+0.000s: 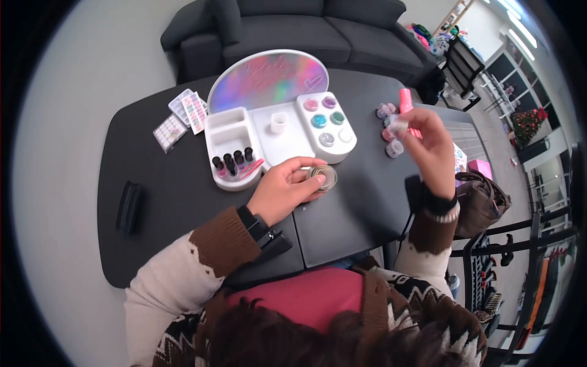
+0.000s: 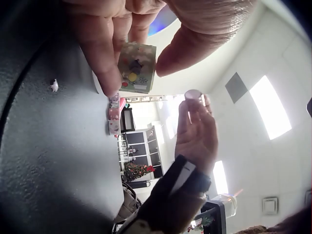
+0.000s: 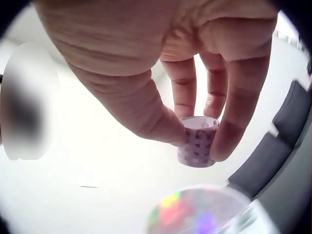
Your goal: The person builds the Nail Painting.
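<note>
The left hand [image 1: 286, 186] pinches a small round roll [image 1: 324, 178] over the table, in front of the white organizer [image 1: 284, 144]. In the left wrist view that roll [image 2: 137, 68] shows a greenish patterned side between thumb and fingers [image 2: 111, 73]. Raised at the right, the right hand [image 1: 431, 150] pinches another small roll [image 1: 398, 126] above several rolls [image 1: 394, 148] standing on the table. In the right wrist view this roll [image 3: 197, 141] is pale purple with dark marks, between thumb and fingertips.
Nail polish bottles [image 1: 230, 165] and glitter pots [image 1: 319, 120] sit in the organizer. Sticker sheets [image 1: 194, 112] and a clear case [image 1: 169, 133] lie at the left, above a black case [image 1: 128, 208]. A pink bottle [image 1: 405, 100] stands at the back right.
</note>
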Available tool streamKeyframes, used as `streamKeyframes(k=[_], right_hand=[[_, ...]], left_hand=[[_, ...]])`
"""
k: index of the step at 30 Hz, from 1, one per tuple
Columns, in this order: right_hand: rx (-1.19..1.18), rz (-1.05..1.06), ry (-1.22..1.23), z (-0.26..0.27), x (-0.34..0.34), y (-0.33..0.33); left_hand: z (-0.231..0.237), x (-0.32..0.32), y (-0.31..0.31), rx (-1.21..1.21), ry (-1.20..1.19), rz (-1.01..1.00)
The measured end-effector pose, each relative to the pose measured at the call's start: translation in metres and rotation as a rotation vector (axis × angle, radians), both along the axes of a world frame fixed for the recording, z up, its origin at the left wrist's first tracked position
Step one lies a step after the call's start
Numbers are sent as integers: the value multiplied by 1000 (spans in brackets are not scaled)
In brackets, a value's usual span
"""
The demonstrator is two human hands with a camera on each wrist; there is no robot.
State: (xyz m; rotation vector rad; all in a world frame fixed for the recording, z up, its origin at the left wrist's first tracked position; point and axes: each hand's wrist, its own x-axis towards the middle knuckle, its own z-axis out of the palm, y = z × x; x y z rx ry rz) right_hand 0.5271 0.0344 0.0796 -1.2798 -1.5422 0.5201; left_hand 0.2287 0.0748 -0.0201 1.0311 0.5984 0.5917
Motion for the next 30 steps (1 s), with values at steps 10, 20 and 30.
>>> streamKeyframes(k=[10,20,30], right_hand=[[111,52,-396,-39,-102,-38],[102,-12,-459,-45,-109,-41],[20,-39,-610,-38,-107,-40]], left_hand=[[-6,1,-2,34,-105,82],[-7,-1,-3,67,-23,70],[-5,1,-3,70,-3,49]])
